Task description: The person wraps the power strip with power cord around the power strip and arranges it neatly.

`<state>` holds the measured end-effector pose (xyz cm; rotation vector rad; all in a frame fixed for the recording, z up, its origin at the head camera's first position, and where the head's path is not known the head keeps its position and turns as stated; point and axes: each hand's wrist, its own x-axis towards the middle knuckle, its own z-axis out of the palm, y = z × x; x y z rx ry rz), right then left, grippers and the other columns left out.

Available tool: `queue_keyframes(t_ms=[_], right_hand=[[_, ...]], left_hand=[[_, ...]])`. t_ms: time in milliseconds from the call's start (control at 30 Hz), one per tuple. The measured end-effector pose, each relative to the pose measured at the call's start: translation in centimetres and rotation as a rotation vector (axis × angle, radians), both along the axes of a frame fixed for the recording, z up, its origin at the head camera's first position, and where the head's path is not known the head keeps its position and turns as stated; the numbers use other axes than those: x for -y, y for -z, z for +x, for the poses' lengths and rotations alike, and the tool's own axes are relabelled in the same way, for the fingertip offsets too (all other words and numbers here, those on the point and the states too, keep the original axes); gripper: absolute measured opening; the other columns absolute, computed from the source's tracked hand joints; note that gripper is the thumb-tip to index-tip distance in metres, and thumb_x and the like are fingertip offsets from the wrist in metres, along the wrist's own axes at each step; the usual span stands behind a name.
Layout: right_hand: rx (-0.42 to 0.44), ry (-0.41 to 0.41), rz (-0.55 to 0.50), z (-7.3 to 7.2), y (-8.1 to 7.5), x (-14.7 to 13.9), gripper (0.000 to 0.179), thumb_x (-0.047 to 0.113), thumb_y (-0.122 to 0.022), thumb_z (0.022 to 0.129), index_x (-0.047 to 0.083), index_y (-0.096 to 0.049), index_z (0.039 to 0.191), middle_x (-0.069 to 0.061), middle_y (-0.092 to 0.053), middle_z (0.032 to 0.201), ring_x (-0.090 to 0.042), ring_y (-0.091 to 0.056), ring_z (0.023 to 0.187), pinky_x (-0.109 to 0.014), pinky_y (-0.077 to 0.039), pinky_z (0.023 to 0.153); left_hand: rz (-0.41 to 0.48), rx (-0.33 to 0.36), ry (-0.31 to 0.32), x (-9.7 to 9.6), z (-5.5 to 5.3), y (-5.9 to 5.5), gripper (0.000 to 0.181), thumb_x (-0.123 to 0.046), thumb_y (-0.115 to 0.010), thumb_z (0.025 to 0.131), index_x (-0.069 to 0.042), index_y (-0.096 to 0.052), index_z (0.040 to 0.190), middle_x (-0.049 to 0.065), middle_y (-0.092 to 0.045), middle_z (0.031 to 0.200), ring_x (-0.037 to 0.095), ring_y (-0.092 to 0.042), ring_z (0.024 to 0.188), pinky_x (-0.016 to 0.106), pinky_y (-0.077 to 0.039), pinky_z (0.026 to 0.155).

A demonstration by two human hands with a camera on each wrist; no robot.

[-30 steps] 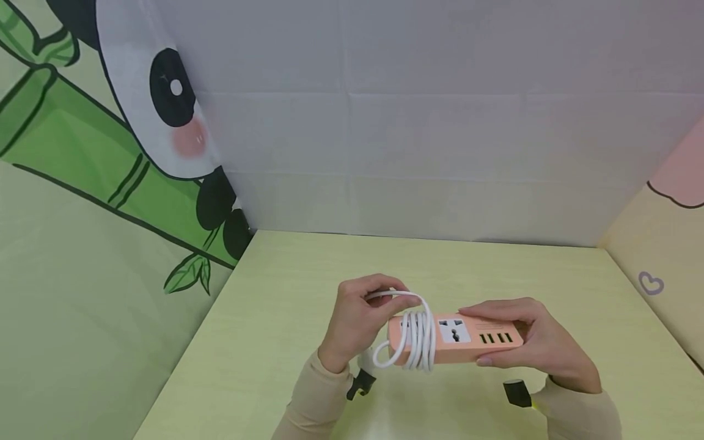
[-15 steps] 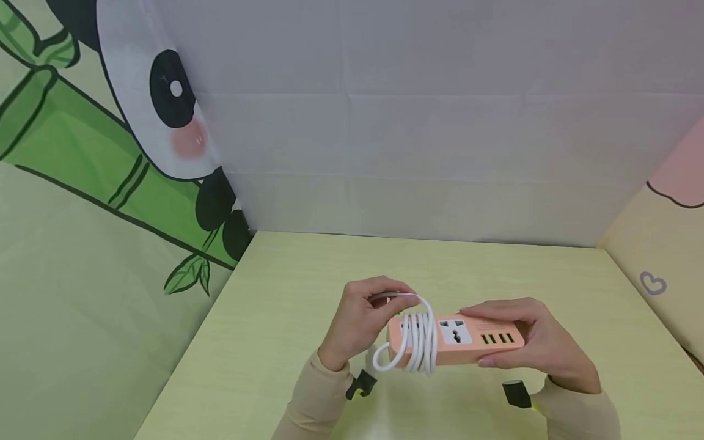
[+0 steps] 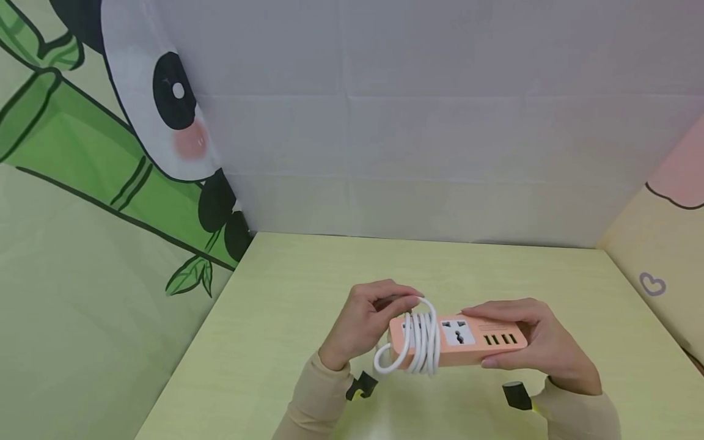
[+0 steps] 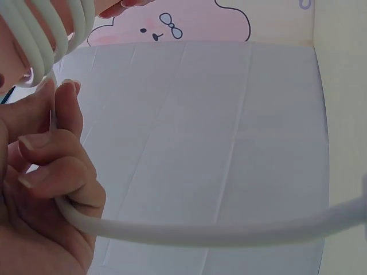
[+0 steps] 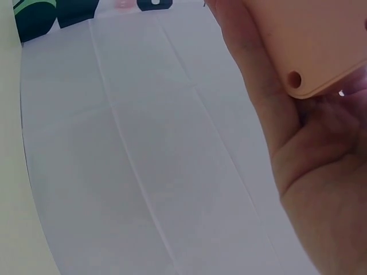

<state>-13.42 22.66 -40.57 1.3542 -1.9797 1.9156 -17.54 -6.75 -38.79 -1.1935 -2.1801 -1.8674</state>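
Observation:
An orange-pink power strip (image 3: 484, 357) is held above the table, its sockets and USB ports facing up. My right hand (image 3: 550, 339) grips its right end, thumb along the near side and fingers along the far side. Several turns of white cord (image 3: 422, 348) are wound round the strip's left part, with a small loop sticking out at the left end. My left hand (image 3: 365, 318) pinches the cord between thumb and fingertips just above these turns. In the left wrist view, the loose cord (image 4: 200, 235) passes through the curled fingers and runs off to the right.
The pale yellow table (image 3: 286, 293) spreads below and around both hands. A grey-white panel (image 3: 418, 134) rises at its back edge. Printed side walls stand left and right, with a panda and bamboo picture (image 3: 99, 134) on the left. Small black wrist devices (image 3: 517, 395) sit by the sleeves.
My left hand has moved slightly right and down, drawing the pinched cord closer to the wound turns. The power strip and right hand have shifted only a little to the right.

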Motion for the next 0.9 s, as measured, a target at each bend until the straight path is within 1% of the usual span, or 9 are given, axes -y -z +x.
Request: queue_keyframes(t_ms=[133, 267, 400, 533, 733, 900], right_hand=[[-0.011, -0.002, -0.013, 0.0, 0.1, 0.0, 0.074, -0.032, -0.074, 0.060, -0.014, -0.059, 0.130, -0.012, -0.072, 0.118, -0.017, -0.065, 0.090, -0.027, -0.056, 0.068], [-0.005, 0.036, -0.008, 0.1, 0.0, -0.1, 0.073, -0.031, -0.075, 0.060, -0.012, -0.060, 0.129, -0.012, -0.072, 0.121, -0.016, -0.066, 0.092, -0.025, -0.056, 0.072], [-0.011, 0.054, -0.006, 0.3, -0.2, -0.1, 0.073, -0.031, -0.075, 0.060, -0.013, -0.061, 0.129, -0.012, -0.072, 0.123, -0.016, -0.066, 0.092, -0.025, -0.056, 0.073], [-0.015, 0.049, -0.015, 0.2, -0.2, -0.2, 0.073, -0.031, -0.075, 0.060, -0.013, -0.060, 0.129, -0.012, -0.072, 0.122, -0.016, -0.066, 0.092, -0.025, -0.056, 0.072], [-0.075, 0.013, -0.047, -0.5, -0.3, -0.6, 0.075, -0.031, -0.076, 0.056, -0.015, -0.060, 0.128, -0.013, -0.072, 0.122, -0.016, -0.067, 0.093, -0.026, -0.054, 0.070], [-0.046, 0.016, -0.077, -0.6, -0.4, -0.9, 0.076, -0.032, -0.073, 0.056, -0.016, -0.059, 0.129, -0.015, -0.071, 0.125, -0.016, -0.068, 0.097, -0.025, -0.054, 0.074]], left_hand=[[-0.017, -0.050, 0.009, 0.0, -0.2, 0.2, 0.017, -0.015, -0.066, 0.100, -0.006, -0.076, 0.108, 0.009, -0.071, 0.090, 0.005, -0.059, 0.074, 0.021, -0.054, 0.065], [-0.031, -0.085, 0.009, -0.1, -0.3, 0.3, 0.018, -0.016, -0.065, 0.100, -0.006, -0.077, 0.109, 0.009, -0.069, 0.091, 0.006, -0.058, 0.078, 0.021, -0.054, 0.067], [-0.047, -0.064, 0.003, -0.1, -0.2, 0.2, 0.018, -0.016, -0.064, 0.101, -0.007, -0.077, 0.110, 0.007, -0.069, 0.093, 0.007, -0.058, 0.081, 0.022, -0.053, 0.071], [-0.057, -0.028, 0.011, -0.3, -0.1, 0.1, 0.018, -0.015, -0.064, 0.101, -0.007, -0.077, 0.111, 0.006, -0.069, 0.096, 0.008, -0.058, 0.083, 0.021, -0.052, 0.073], [-0.049, -0.014, 0.056, -0.8, -0.3, 0.1, 0.020, -0.012, -0.061, 0.102, -0.004, -0.075, 0.114, 0.009, -0.068, 0.097, 0.007, -0.058, 0.083, 0.020, -0.052, 0.071], [-0.029, -0.030, 0.116, -1.2, -0.5, 0.4, 0.024, -0.006, -0.056, 0.103, 0.002, -0.070, 0.120, 0.016, -0.069, 0.102, 0.007, -0.060, 0.089, 0.024, -0.055, 0.078]])
